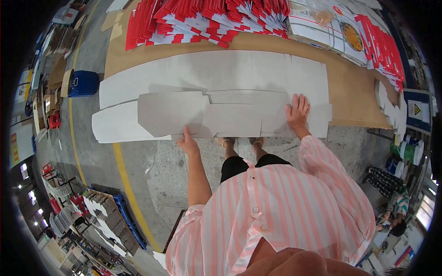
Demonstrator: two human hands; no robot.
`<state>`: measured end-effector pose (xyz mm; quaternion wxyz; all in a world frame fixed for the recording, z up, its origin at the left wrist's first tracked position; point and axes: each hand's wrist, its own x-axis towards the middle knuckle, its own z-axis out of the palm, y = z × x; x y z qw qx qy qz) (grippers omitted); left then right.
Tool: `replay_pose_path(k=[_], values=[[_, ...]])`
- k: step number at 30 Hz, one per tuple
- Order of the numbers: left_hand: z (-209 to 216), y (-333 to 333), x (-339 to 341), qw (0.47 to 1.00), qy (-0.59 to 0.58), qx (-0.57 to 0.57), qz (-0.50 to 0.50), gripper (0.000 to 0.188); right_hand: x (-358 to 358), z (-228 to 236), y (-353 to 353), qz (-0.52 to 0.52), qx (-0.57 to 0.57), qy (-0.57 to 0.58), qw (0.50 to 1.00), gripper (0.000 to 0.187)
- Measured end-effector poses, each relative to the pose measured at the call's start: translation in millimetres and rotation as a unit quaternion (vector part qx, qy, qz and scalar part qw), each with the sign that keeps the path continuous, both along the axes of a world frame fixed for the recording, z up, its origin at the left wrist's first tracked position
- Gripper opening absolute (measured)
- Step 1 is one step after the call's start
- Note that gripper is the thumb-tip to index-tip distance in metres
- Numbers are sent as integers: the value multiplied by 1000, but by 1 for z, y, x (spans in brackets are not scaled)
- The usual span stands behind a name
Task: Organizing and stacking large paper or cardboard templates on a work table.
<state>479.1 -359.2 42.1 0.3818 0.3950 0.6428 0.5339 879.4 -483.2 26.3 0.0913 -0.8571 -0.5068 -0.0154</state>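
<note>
A flat grey cardboard blank (170, 112) with angled corners lies before me, its right part overlapping other grey cardboard pieces (246, 117). My left hand (189, 143) is closed at its near edge, one finger on top and the others curled at the rim. On the right end of the grey pieces my right hand (298, 111) rests flat, palm down with fingers spread. Beneath everything is a large white cardboard sheet (207, 69). Another white sheet (117, 122) sticks out at the left, past the table's near edge.
Brown board (354, 106) covers the table. Along the far side lie several stacks of folded red-and-white cartons (207, 20), with a strapped white bundle (322, 27) to their right. A blue bin (84, 83) stands on the floor at left. Far right, another person (396, 207) is visible.
</note>
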Motion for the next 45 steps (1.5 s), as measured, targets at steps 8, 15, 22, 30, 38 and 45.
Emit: replay_pose_path(k=[8, 15, 22, 30, 38, 45], values=[[-4, 2, 3, 999, -16, 37, -28, 24, 5, -1, 0, -3, -4, 10, 1000, 60], [7, 3, -27, 943, -284, -175, 3, 29, -4, -6, 8, 35, 5, 7, 999, 59], [12, 50, -69, 874, -482, -63, 27, 37, 18, -13, -7, 66, 59, -54, 995, 57], [16, 123, -132, 953, -253, -152, -61, 30, 15, -12, 0, 29, -3, -49, 998, 57], [19, 132, -128, 928, -329, -174, -18, 37, 13, -11, 3, 31, 5, -40, 999, 56], [26, 129, -123, 946, -273, -163, -60, 34, 17, -17, -2, 32, 11, -44, 998, 56]])
